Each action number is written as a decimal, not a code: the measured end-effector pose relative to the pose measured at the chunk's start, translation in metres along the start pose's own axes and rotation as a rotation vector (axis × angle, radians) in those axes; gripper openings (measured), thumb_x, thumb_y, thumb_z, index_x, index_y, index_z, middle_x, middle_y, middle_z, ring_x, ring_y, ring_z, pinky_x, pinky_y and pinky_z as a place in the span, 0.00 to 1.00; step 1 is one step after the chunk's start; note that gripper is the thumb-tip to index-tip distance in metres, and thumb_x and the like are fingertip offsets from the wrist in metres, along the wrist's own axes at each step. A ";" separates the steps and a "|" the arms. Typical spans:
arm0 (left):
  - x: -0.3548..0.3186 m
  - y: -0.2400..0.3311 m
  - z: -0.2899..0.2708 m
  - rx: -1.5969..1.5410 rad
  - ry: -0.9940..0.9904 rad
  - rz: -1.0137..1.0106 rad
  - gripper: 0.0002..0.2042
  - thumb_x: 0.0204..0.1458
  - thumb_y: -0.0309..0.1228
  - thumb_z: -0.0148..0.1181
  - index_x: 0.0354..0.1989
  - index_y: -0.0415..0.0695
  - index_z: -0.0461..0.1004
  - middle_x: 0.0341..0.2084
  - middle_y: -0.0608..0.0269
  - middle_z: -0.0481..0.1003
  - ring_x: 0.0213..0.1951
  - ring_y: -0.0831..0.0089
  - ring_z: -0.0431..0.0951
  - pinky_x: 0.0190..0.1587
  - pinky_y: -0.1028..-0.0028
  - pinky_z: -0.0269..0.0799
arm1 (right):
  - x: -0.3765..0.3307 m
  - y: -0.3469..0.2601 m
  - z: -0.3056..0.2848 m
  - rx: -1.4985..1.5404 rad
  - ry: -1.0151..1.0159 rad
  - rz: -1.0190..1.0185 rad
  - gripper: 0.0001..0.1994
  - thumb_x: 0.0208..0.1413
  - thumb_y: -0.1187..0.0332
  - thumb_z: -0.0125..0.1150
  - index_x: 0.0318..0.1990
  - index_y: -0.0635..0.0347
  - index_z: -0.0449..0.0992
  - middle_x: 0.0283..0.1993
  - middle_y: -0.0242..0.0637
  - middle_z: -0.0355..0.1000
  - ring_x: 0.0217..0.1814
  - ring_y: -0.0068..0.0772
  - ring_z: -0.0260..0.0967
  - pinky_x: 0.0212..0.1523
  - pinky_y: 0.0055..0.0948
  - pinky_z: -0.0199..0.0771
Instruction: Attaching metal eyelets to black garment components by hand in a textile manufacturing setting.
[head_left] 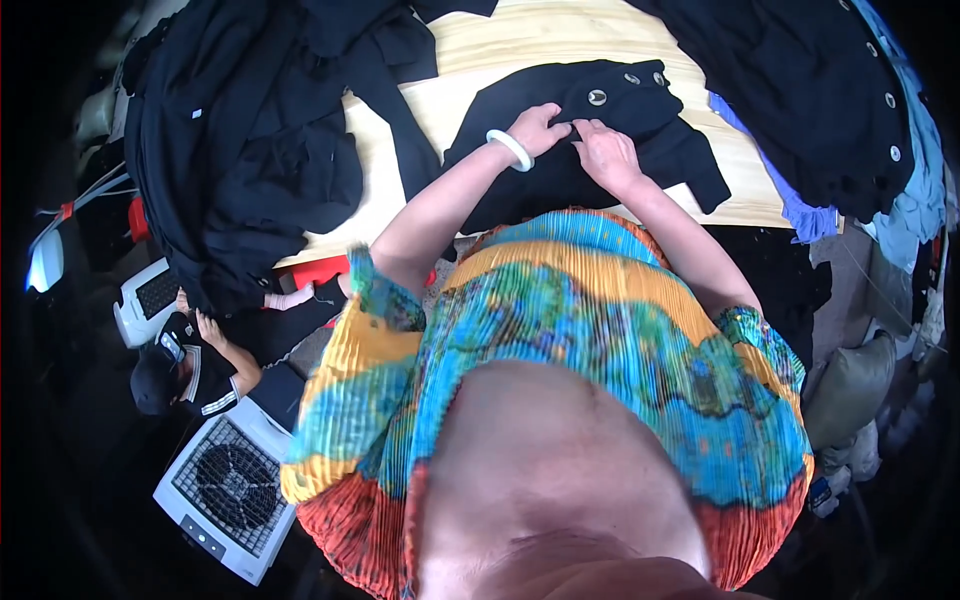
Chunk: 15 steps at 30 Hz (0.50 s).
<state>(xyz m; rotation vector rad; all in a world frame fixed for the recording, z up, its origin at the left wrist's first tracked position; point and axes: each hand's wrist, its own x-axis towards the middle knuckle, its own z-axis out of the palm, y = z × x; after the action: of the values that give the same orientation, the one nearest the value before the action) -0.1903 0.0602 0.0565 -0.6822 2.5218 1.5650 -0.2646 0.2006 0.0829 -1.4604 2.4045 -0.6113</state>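
A black garment [520,95] with several large, shiny round buttons lies on the light wooden table in front of me. My left hand [535,132], with a white bangle [511,149] at the wrist, pinches the cloth below the buttons. Close beside it, my right hand [607,157] has its fingers bent and closed on the same fabric. The fingertips of both hands almost meet. What exactly lies between them is too small to make out. One dark sleeve stretches to the right past my right wrist.
More black clothing [240,130] is heaped at the table's left side. Another black buttoned garment [800,90] lies at the right, over purple and pale blue cloth [910,215]. A person in a dark cap [153,380] sits low at the left, near a white fan unit [215,500].
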 end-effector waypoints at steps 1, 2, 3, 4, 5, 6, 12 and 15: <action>-0.004 0.002 -0.002 -0.012 -0.084 -0.008 0.25 0.41 0.36 0.56 0.43 0.30 0.61 0.38 0.43 0.68 0.44 0.60 0.68 0.47 0.72 0.61 | 0.000 0.002 0.000 -0.001 0.008 -0.009 0.09 0.42 0.70 0.53 0.33 0.62 0.67 0.30 0.45 0.67 0.31 0.44 0.68 0.33 0.38 0.68; -0.011 0.010 -0.006 0.055 -0.119 0.034 0.25 0.40 0.37 0.57 0.43 0.30 0.61 0.37 0.43 0.68 0.43 0.60 0.68 0.46 0.72 0.62 | 0.000 0.003 0.000 -0.001 0.015 -0.016 0.09 0.42 0.69 0.52 0.32 0.62 0.67 0.29 0.45 0.67 0.31 0.44 0.68 0.32 0.38 0.68; -0.016 0.017 -0.008 0.122 -0.154 0.077 0.25 0.40 0.37 0.57 0.44 0.31 0.60 0.36 0.42 0.68 0.42 0.59 0.69 0.45 0.71 0.63 | 0.000 0.004 0.001 0.000 0.016 -0.013 0.09 0.42 0.69 0.52 0.32 0.62 0.67 0.29 0.45 0.67 0.31 0.44 0.68 0.32 0.38 0.68; -0.016 0.021 -0.007 0.170 -0.151 0.054 0.22 0.40 0.35 0.56 0.42 0.32 0.62 0.35 0.42 0.68 0.41 0.56 0.69 0.44 0.69 0.64 | 0.000 0.005 0.002 0.002 0.006 -0.019 0.08 0.42 0.69 0.52 0.31 0.63 0.67 0.29 0.45 0.67 0.31 0.44 0.68 0.32 0.38 0.68; -0.017 0.016 -0.003 0.171 -0.148 0.053 0.22 0.40 0.35 0.56 0.42 0.32 0.62 0.35 0.42 0.68 0.41 0.56 0.69 0.44 0.69 0.64 | 0.001 0.004 0.002 0.003 -0.002 -0.032 0.07 0.43 0.69 0.51 0.29 0.63 0.67 0.28 0.46 0.67 0.31 0.43 0.68 0.32 0.38 0.68; -0.018 0.009 0.003 0.254 -0.054 0.139 0.21 0.39 0.33 0.55 0.41 0.33 0.63 0.35 0.43 0.68 0.40 0.55 0.69 0.43 0.67 0.64 | 0.003 0.003 0.000 0.003 -0.002 -0.036 0.07 0.43 0.69 0.51 0.29 0.63 0.67 0.28 0.46 0.67 0.31 0.43 0.68 0.32 0.38 0.68; -0.020 0.012 0.016 0.366 0.060 0.181 0.17 0.40 0.29 0.49 0.39 0.33 0.64 0.34 0.44 0.68 0.39 0.52 0.68 0.42 0.63 0.64 | 0.006 0.003 0.001 -0.020 -0.060 -0.039 0.05 0.44 0.71 0.49 0.25 0.64 0.66 0.26 0.47 0.67 0.30 0.45 0.68 0.32 0.39 0.67; -0.020 0.012 0.023 0.353 0.161 0.205 0.10 0.38 0.28 0.48 0.29 0.35 0.65 0.27 0.46 0.70 0.33 0.52 0.69 0.38 0.60 0.65 | 0.006 0.003 0.003 0.018 -0.060 -0.005 0.05 0.44 0.73 0.46 0.26 0.64 0.66 0.27 0.48 0.67 0.31 0.46 0.67 0.33 0.40 0.67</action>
<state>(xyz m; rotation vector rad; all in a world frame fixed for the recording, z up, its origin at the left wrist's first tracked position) -0.1803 0.0914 0.0615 -0.5351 2.9632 1.1012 -0.2683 0.1962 0.0783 -1.4568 2.3440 -0.5803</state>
